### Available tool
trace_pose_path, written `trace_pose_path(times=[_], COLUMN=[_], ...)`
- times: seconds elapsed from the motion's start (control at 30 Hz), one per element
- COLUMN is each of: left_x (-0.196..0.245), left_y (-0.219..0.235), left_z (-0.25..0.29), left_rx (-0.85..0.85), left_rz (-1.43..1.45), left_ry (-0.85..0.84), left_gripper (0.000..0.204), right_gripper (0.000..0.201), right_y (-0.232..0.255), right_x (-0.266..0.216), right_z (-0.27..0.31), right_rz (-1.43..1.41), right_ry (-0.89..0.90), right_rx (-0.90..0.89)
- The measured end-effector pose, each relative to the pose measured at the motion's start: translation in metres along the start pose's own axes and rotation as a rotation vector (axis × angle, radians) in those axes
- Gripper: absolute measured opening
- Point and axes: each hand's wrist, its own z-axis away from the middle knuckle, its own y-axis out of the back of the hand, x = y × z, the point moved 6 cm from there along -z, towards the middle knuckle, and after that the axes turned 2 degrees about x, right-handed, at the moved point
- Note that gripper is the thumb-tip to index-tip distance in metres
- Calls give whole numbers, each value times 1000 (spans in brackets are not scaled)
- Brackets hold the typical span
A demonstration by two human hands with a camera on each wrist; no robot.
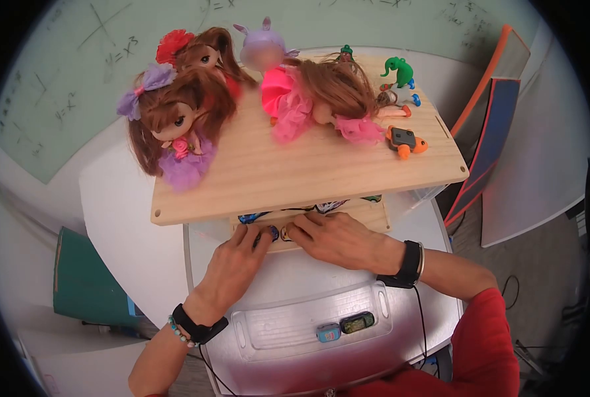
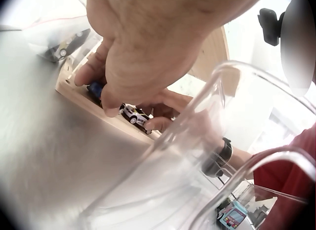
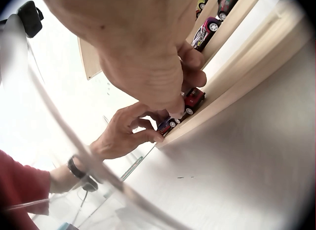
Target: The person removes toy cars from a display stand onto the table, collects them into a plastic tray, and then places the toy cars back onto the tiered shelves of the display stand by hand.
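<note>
At the front ledge of the low wooden rack (image 1: 374, 215), both hands work side by side on small toy cars. The left hand (image 1: 232, 261) holds a blue toy car (image 2: 96, 88), its thumb and fingers at the two ends. Just to its right, the right hand (image 1: 338, 238) pinches the near end of a white-and-black toy car (image 2: 134, 115). A red toy car (image 3: 194, 97) sits on the same ledge beneath the right hand's fingers, partly covered. More cars, one of them purple (image 3: 205, 33), stand on the tiers behind.
Above the rack, a wooden top (image 1: 295, 175) carries dolls (image 1: 179, 126) and small clay figures (image 1: 399, 71). Nearest the body lies a clear plastic tray (image 1: 262, 344) with a light-blue toy car (image 1: 328, 332) and a dark green one (image 1: 358, 322). A cable (image 1: 422, 331) hangs from the right wrist.
</note>
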Motion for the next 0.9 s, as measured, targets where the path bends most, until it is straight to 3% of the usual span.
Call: trace_pose_path(times=[0.23,0.43,0.53,0.6,0.67,0.73,0.83,0.9], left_x=[10,40,69,99,115,127,131,133], left_y=[19,68,83,78,59,37,5,-9], left_z=[3,36,53,54,53,49,44,40], left_rx=[18,2,19,-73,-108,-264,-384,-465], left_rz=[-67,-106,91,256,296,481,542,573], left_ry=[-39,-66,-77,-190,-187,-183,-121,-86], left_gripper=[41,42,36,30,31,34,33,38], right_gripper=[31,28,32,33,30,24,19,19], right_y=[23,103,130,122,115,102,83,69], right_x=[2,-5,-39,-69,-85,-96,-104,-105], right_z=[12,51,76,89,96,103,109,114], right_rz=[-28,-136,-267,-282,-281,-215,-85,-126], right_ry=[-28,-117,-70,83,129,154,170,148], right_rx=[56,197,142,-167,-180,-314,-415,-383])
